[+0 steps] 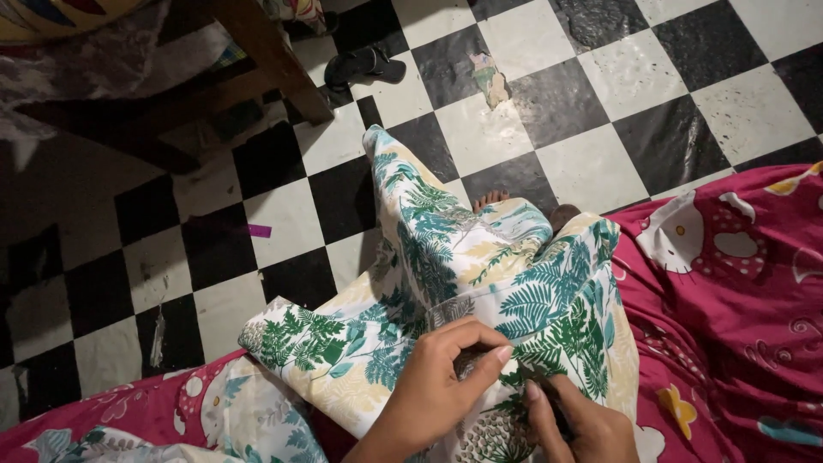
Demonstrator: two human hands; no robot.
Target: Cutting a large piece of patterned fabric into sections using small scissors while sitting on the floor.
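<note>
In the head view, the left hand (437, 386) pinches a fold of the leaf-printed cloth (480, 274) between thumb and fingers. The right hand (579, 424) is closed on the same cloth just beside it, and the two thumbs almost touch. The cloth lies over the person's lap and hangs down to the checkered floor (600, 111). A pink bedsheet (737, 317) is under it. A dark sandal (364, 64) lies near a wooden furniture leg (274, 56).

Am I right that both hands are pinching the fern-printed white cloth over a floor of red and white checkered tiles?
Not quite: the head view shows black and white checkered tiles. Otherwise correct: left hand and right hand pinch the fern-printed white cloth.
</note>
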